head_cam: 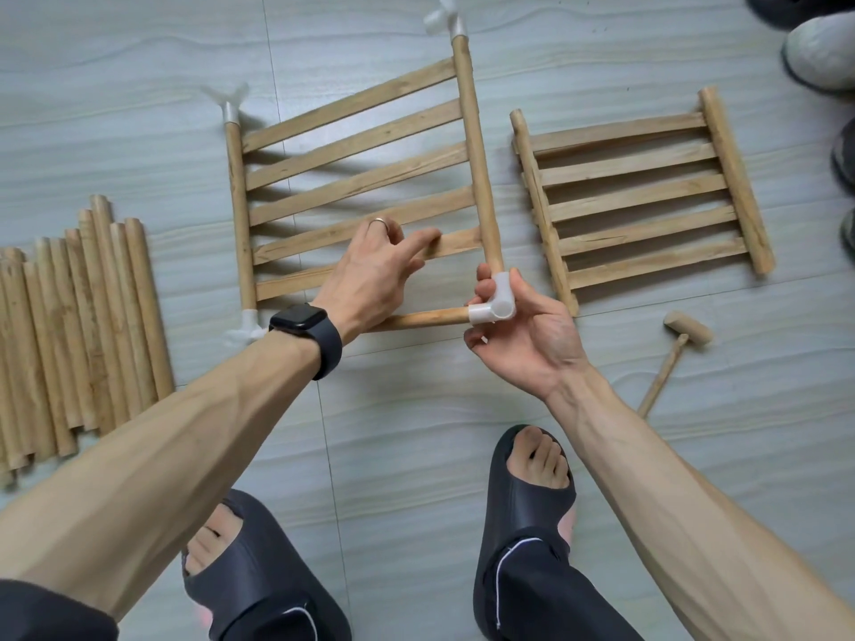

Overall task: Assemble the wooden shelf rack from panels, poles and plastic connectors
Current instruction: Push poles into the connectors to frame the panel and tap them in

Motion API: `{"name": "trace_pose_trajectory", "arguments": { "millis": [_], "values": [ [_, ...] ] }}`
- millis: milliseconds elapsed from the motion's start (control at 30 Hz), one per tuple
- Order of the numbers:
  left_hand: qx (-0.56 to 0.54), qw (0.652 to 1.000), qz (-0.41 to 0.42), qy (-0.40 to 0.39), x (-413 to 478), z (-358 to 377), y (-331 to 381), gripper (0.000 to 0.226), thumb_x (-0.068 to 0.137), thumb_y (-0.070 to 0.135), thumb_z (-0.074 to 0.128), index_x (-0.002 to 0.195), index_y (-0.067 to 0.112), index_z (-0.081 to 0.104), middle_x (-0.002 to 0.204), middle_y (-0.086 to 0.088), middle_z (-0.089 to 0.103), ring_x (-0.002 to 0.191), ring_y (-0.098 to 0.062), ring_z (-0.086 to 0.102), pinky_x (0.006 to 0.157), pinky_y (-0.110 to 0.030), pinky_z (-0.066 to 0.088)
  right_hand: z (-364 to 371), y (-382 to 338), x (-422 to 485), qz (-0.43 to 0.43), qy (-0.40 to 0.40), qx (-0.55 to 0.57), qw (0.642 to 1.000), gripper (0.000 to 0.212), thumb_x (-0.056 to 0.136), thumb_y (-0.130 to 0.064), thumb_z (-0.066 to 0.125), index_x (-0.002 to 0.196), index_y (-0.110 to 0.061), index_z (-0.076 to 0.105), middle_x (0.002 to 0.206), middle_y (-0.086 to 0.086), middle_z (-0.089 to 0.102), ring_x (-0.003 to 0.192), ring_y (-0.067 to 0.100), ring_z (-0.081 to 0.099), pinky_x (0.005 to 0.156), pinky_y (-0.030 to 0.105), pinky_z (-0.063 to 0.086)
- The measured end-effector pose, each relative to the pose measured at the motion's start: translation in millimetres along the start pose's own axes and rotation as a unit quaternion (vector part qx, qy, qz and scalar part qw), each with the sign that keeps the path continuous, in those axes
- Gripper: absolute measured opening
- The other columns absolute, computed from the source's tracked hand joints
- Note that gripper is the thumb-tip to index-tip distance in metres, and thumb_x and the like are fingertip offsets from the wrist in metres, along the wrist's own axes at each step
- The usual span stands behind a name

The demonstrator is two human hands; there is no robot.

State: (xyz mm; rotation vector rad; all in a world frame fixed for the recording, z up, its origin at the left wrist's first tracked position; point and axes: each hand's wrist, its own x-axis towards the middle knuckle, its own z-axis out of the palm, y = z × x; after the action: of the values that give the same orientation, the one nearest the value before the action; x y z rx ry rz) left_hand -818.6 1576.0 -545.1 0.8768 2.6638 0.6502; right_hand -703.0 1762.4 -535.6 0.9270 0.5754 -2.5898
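Observation:
A slatted wooden panel lies on the floor with a white plastic connector on each corner. My right hand grips the near-right connector, into which a short pole runs from the left. My left hand rests on that pole and on the panel's near slats, fingers spread over a slat. The other connectors sit at the near left, far left and far right.
A stack of spare panels lies to the right, a bundle of several loose poles to the left. A small wooden mallet is at the right. My two feet in black slippers stand below. Shoes sit at the top right.

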Motion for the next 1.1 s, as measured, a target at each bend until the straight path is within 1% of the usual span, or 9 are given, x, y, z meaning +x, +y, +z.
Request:
{"name": "trace_pose_trajectory", "arguments": {
  "millis": [167,333,533,633,767,833,900,1000,1100],
  "values": [
    [0.009,1.0,0.025,0.006,3.1,-11.1,-0.2,0.037,0.105,0.022,0.051,0.141,0.03,0.052,0.106,-0.011,0.044,0.095,-0.022,0.04,0.074,-0.032,0.037,13.2,-4.5,-1.6,-0.022,0.005,-0.006,1.0,0.028,0.096,-0.03,0.056,0.113,-0.008,0.064,0.085,-0.004,0.057,0.076,0.01,0.047,0.072,0.024,0.03],
    [0.025,0.999,0.019,0.005,1.2,-5.8,1.9,0.038,0.105,0.023,0.048,0.142,0.032,0.05,0.106,-0.01,0.042,0.093,-0.02,0.036,0.07,-0.032,0.036,15.6,-3.2,-1.0,-0.03,0.033,0.01,0.999,0.022,0.098,-0.025,0.056,0.107,-0.006,0.064,0.079,0.0,0.058,0.077,0.012,0.049,0.076,0.024,0.036],
    [0.032,0.999,0.016,-0.006,-2.8,0.7,2.5,0.038,0.106,0.023,0.047,0.143,0.031,0.051,0.108,-0.012,0.044,0.096,-0.027,0.041,0.071,-0.041,0.047,10.8,5.9,-5.3,-0.014,0.048,0.042,0.998,0.023,0.093,-0.024,0.061,0.107,-0.007,0.065,0.08,0.0,0.059,0.078,0.012,0.05,0.077,0.025,0.035],
    [0.031,0.999,0.014,0.0,-2.7,0.1,3.8,0.039,0.105,0.022,0.048,0.143,0.031,0.051,0.108,-0.012,0.044,0.095,-0.025,0.04,0.068,-0.042,0.047,14.8,6.6,-5.4,-0.032,0.048,0.057,0.997,0.023,0.09,-0.022,0.062,0.108,-0.006,0.063,0.079,0.001,0.06,0.078,0.011,0.05,0.078,0.024,0.038],
    [0.012,1.0,0.01,0.025,-1.1,0.3,7.6,0.038,0.105,0.021,0.049,0.142,0.029,0.054,0.107,-0.015,0.046,0.095,-0.029,0.042,0.072,-0.036,0.041,23.5,-1.8,-3.8,-0.043,0.045,0.041,0.997,0.019,0.091,-0.027,0.059,0.099,-0.01,0.063,0.073,-0.003,0.054,0.071,0.011,0.046,0.072,0.025,0.034],
    [0.003,1.0,0.007,0.029,-3.0,2.2,11.9,0.037,0.105,0.02,0.049,0.141,0.027,0.055,0.106,-0.016,0.046,0.094,-0.032,0.044,0.076,-0.041,0.044,29.0,-6.3,-1.1,-0.045,0.073,0.02,0.996,0.019,0.094,-0.029,0.052,0.089,-0.013,0.06,0.068,-0.005,0.048,0.066,0.011,0.043,0.067,0.026,0.031],
    [-0.009,0.999,-0.002,0.04,-4.5,5.8,16.9,0.036,0.105,0.02,0.05,0.14,0.025,0.056,0.105,-0.017,0.046,0.094,-0.034,0.045,0.081,-0.049,0.047,31.4,-9.2,0.9,-0.052,0.098,0.013,0.994,0.029,0.099,-0.031,0.044,0.081,-0.013,0.058,0.063,-0.005,0.044,0.062,0.011,0.041,0.065,0.025,0.03],
    [-0.028,0.998,-0.018,0.052,-5.4,9.6,19.6,0.036,0.105,0.02,0.05,0.139,0.025,0.057,0.106,-0.015,0.045,0.096,-0.033,0.044,0.083,-0.05,0.046,34.0,-8.1,-0.6,-0.049,0.101,0.033,0.993,0.035,0.103,-0.034,0.043,0.079,-0.012,0.058,0.061,-0.004,0.042,0.061,0.011,0.039,0.066,0.023,0.031],
    [-0.04,0.997,-0.009,0.064,-7.1,10.4,19.5,0.036,0.105,0.02,0.051,0.14,0.026,0.057,0.107,-0.014,0.044,0.096,-0.03,0.043,0.081,-0.043,0.045,39.4,-6.2,-4.9,-0.08,0.103,0.04,0.991,0.029,0.105,-0.03,0.045,0.085,-0.011,0.056,0.065,-0.002,0.048,0.06,0.01,0.039,0.065,0.021,0.034]
  ]
}}
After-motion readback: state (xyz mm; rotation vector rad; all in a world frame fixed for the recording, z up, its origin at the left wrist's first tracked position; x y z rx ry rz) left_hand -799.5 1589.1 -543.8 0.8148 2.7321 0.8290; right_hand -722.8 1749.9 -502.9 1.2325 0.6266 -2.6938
